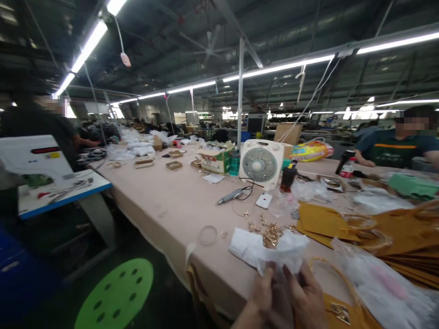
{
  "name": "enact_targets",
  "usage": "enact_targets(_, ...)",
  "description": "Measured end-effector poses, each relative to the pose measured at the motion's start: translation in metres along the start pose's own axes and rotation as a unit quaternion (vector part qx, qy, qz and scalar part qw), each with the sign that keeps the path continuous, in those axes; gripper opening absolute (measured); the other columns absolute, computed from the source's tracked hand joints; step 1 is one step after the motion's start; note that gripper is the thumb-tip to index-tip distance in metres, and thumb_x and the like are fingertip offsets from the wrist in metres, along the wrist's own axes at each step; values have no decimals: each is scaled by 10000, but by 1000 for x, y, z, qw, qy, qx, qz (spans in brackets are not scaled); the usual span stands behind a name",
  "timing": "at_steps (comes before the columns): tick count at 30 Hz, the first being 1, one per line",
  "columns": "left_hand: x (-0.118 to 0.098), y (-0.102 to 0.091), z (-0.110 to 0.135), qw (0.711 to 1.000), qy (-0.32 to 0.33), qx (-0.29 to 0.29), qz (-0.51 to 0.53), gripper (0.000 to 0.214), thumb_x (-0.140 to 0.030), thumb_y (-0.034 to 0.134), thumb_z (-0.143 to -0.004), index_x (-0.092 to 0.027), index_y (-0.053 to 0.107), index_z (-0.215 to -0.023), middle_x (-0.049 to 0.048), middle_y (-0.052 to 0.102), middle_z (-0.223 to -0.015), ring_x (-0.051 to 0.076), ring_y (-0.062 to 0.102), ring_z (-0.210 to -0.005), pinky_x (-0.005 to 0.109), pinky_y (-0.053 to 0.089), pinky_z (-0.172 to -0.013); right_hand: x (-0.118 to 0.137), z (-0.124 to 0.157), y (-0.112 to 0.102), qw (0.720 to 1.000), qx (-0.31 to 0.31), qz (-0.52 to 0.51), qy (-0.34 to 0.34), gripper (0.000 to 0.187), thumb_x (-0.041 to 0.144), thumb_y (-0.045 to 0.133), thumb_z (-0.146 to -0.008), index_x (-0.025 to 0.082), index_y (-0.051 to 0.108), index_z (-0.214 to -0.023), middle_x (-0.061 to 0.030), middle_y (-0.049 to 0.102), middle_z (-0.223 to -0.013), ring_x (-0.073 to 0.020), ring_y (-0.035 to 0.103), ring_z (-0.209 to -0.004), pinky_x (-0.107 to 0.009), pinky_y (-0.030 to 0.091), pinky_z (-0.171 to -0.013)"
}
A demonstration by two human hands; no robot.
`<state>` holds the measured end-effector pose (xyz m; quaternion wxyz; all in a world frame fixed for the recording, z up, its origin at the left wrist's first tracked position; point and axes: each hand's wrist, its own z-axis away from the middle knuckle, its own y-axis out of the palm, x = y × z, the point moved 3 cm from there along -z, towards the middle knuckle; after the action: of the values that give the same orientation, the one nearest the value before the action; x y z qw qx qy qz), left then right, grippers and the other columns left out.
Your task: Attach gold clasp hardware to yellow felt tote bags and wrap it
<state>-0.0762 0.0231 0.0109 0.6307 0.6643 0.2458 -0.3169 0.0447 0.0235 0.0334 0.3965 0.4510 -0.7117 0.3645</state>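
Note:
My left hand and my right hand are close together at the table's near edge. Each has its fingers closed on a crumpled white tissue-like sheet. Something brownish shows between the palms, but I cannot tell what it is. Just beyond the sheet lies a pile of small gold metal fittings, with a folded white piece to its left. Beside my right hand rests a mustard-yellow bag with a rounded handle and a gold clasp.
A box fan, a grey handheld power screwdriver and a white phone are farther back. Mustard panels and clear plastic lie at right. A green stool stands left, near a sewing machine. Two people are nearby.

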Motion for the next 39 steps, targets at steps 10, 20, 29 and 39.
enact_targets(10,-21,12,9,975,-18,-94,199,574,-433,855,-705,-170,739,-1202,116,749,-1233,306,685,-1193,393,491,-1113,-6,40,31,937,134,178,-267,298,269,590,-956,285,701,-1231,-103,725,-1112,-284,729,-979,-399,635,-808)
enact_targets(20,-25,-17,2,957,-19,-186,222,278,-306,791,-602,-218,657,-829,61,734,-970,229,721,-806,339,576,-765,-9,42,36,975,-19,119,-187,667,530,683,-919,219,459,-1465,-193,479,-1501,-415,482,-1380,-633,422,-1124)
enact_targets(29,-149,-87,-28,875,106,-249,-401,315,-428,464,-755,-207,607,-928,12,640,-739,181,607,-636,272,474,-588,-41,25,11,983,154,30,96,569,613,514,-989,238,597,-1409,-128,707,-1310,-307,700,-1166,-441,569,-1014)
enact_targets(39,-179,-118,-79,583,-12,-66,-810,224,-346,721,-760,-230,771,-945,131,755,-1110,335,686,-1088,421,493,-965,-30,26,23,981,179,69,-14,345,512,600,-971,244,781,-1089,-87,790,-1057,-249,750,-986,-293,600,-871)
